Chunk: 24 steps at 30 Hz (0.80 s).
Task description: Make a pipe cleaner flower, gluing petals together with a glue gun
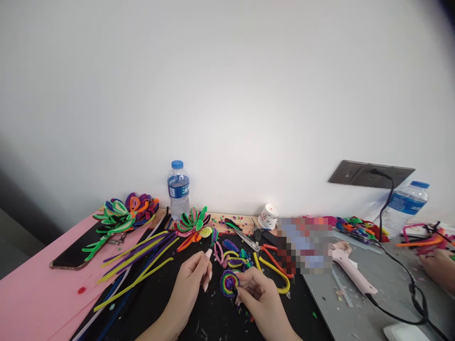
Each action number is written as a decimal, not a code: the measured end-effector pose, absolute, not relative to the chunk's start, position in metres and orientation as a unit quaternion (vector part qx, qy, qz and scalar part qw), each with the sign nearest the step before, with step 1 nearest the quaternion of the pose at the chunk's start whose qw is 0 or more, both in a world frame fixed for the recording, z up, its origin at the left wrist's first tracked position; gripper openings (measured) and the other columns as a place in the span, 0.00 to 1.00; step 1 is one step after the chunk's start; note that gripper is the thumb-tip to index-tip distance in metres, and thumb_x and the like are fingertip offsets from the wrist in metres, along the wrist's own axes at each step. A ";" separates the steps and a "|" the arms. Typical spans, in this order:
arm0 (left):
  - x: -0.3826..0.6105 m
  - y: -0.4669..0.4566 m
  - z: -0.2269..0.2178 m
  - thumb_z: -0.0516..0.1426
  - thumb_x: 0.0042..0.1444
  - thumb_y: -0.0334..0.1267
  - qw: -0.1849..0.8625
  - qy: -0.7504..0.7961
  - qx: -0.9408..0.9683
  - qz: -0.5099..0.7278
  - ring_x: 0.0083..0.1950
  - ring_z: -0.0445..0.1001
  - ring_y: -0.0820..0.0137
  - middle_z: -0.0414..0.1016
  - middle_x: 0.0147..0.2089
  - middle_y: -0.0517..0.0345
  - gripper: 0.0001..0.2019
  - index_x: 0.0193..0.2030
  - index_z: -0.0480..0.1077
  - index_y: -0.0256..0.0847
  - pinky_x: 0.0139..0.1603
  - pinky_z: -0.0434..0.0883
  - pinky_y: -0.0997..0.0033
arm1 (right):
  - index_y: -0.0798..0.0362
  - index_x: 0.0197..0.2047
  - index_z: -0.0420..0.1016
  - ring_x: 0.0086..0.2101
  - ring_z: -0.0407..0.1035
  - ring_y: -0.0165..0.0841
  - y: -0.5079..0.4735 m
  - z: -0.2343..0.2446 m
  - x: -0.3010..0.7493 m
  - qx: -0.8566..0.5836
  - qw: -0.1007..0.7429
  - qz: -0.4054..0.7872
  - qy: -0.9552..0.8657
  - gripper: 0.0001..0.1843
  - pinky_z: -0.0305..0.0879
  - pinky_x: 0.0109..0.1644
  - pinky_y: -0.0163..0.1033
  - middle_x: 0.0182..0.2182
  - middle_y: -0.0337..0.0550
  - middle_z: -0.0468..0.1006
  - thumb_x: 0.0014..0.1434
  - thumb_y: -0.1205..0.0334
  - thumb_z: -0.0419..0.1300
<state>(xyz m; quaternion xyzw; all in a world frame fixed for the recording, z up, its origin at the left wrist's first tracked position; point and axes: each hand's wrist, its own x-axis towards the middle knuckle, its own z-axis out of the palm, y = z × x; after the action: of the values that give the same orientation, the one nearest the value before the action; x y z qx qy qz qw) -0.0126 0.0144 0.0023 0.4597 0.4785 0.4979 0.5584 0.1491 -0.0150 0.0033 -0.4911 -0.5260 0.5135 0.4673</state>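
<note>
Between the thumb and fingers of my right hand (261, 293) is a coiled pipe-cleaner disc (228, 283), with rings of purple, green, yellow and red around a purple middle. The disc faces me, above the black mat (206, 322). My left hand (194, 274) is a little to its left, apart from it. The left fingers are curled in with the thumb against them, and no item shows in them. Just behind the disc lie bent pipe-cleaner loops (232, 255) in purple, pink, green and yellow. Scissors (250, 242) lie behind my right hand, near a yellow curved handle (284, 285).
Straight yellow and purple pipe cleaners (142, 265) lie left, near a phone (67, 258) and pipe-cleaner flowers (124, 213). A water bottle (178, 192) and paper cup (269, 217) stand by the wall. A corded pink glue gun (355, 274) lies right; another person's hand (439, 267) is beyond.
</note>
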 end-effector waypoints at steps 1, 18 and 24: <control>-0.013 0.015 0.002 0.50 0.55 0.47 0.552 0.482 0.464 0.498 0.16 0.53 0.78 0.56 0.14 0.68 0.18 0.20 0.62 0.38 0.20 0.53 0.77 | 0.54 0.28 0.69 0.21 0.66 0.30 -0.015 0.002 0.149 -0.490 0.469 0.514 -0.525 0.17 0.63 0.27 0.34 0.19 0.37 0.70 0.44 0.49 0.64; -0.012 0.015 0.000 0.56 0.51 0.44 0.570 0.461 0.483 0.479 0.21 0.63 0.77 0.71 0.31 0.59 0.14 0.42 0.69 0.41 0.23 0.62 0.76 | 0.55 0.30 0.71 0.22 0.65 0.28 -0.014 -0.006 0.152 -0.478 0.487 0.500 -0.533 0.14 0.62 0.26 0.32 0.20 0.37 0.70 0.48 0.52 0.63; -0.010 0.013 -0.005 0.58 0.48 0.42 0.538 0.409 0.593 0.438 0.22 0.63 0.79 0.67 0.42 0.53 0.09 0.32 0.74 0.38 0.23 0.63 0.75 | 0.54 0.28 0.69 0.21 0.65 0.28 -0.016 0.000 0.151 -0.477 0.464 0.501 -0.554 0.10 0.62 0.26 0.32 0.18 0.35 0.69 0.48 0.57 0.63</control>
<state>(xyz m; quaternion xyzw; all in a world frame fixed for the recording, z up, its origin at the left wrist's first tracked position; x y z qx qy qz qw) -0.0098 0.0128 -0.0051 0.5931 0.4090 0.4376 0.5380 0.1506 -0.0157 0.0004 -0.4768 -0.5540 0.5006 0.4638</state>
